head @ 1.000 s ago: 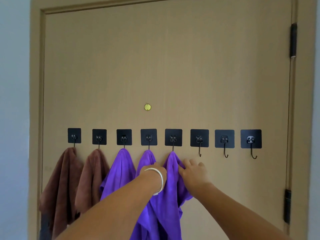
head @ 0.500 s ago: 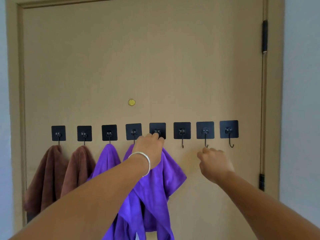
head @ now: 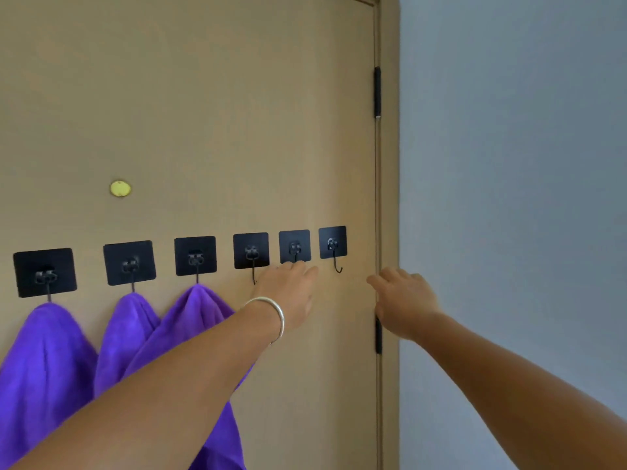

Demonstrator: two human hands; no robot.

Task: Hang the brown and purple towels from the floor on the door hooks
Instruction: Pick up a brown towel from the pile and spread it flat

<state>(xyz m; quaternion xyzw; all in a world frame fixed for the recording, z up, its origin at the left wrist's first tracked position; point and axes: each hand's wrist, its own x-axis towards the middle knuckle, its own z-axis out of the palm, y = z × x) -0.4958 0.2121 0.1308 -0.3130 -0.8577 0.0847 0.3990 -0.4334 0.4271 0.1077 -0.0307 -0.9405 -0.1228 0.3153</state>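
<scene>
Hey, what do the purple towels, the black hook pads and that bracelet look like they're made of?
Purple towels: soft, matte cloth, probably microfiber, judging by the fuzzy surface and limp folds.
Black hook pads: smooth squares lying flat on the door, likely adhesive plastic, each with a thin dark hook that looks like metal wire.
Bracelet: plain silvery band with a bright sheen, apparently polished metal.

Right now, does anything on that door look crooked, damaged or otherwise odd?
Nothing stands out. Three purple towels hang from the hooks and look neatly draped, and the black hook pads sit in a fairly even row. The left hand and right hand hold nothing. Three hooks on the right are bare.
</scene>
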